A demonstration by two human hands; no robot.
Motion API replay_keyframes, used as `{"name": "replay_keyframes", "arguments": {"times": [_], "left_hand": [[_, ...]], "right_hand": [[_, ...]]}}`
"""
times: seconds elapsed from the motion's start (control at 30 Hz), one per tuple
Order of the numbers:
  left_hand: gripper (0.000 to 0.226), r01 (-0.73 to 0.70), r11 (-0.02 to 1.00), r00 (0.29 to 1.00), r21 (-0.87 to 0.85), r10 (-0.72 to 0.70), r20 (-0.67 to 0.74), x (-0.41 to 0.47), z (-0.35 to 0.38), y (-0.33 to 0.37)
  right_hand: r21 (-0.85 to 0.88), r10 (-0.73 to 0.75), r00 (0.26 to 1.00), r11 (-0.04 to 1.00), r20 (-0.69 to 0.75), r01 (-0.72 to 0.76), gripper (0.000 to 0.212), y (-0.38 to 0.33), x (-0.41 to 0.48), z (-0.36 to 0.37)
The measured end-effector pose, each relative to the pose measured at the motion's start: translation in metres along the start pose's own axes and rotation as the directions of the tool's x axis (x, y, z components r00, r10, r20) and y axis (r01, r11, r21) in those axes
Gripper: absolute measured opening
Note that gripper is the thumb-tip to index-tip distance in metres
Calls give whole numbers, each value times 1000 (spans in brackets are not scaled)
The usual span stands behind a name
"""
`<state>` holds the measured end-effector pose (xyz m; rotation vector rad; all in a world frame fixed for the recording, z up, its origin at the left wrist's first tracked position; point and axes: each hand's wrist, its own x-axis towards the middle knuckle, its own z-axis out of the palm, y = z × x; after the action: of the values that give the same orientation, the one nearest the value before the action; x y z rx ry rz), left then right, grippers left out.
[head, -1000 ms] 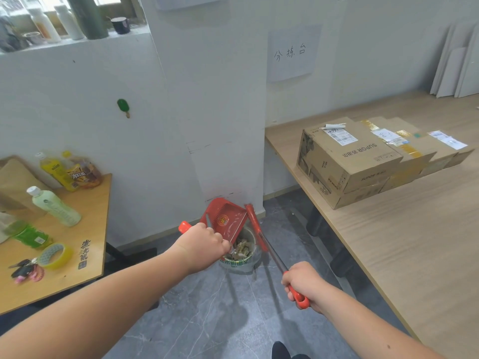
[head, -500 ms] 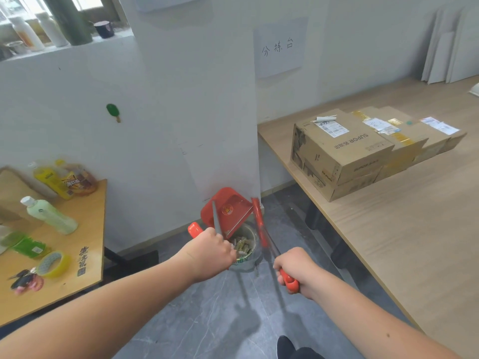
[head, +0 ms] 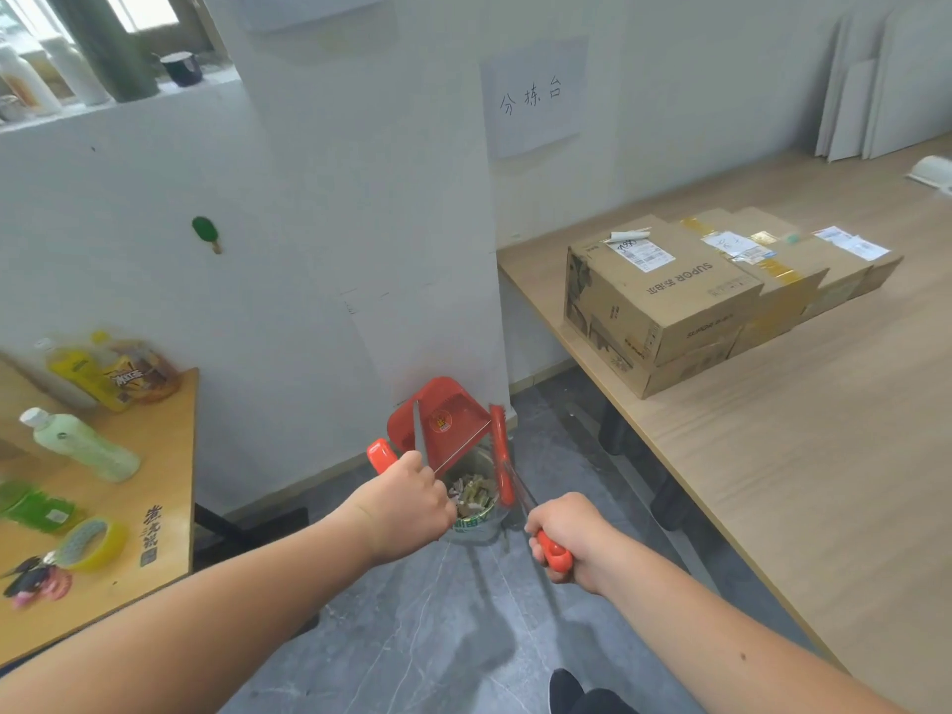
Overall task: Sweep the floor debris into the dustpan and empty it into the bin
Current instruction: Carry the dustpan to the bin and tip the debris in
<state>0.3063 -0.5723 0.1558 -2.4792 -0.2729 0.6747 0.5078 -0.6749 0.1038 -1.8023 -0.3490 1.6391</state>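
Left hand has its fingers wrapped round the red dustpan handle, pan tipped over the bin. Right hand fingers are clamped on the broom handle, just right of the bin.

Only one cam here, worn on your head. It faced forward and down, close over your left hand and right hand, floor below, a bench off right.
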Motion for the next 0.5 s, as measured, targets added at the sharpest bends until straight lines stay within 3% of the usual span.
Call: {"name": "replay_keyframes", "arguments": {"times": [0.23,0.5], "left_hand": [[27,61,998,996,14,-60,-66,-12,-1,-35],[17,250,968,966,-11,-250,-63,-25,-16,-68]], "right_hand": [[-10,-7,1000,1000,-5,7,13,-10,-7,-1],[-12,-53,999,999,13,53,11,-43,-15,-6]]}}
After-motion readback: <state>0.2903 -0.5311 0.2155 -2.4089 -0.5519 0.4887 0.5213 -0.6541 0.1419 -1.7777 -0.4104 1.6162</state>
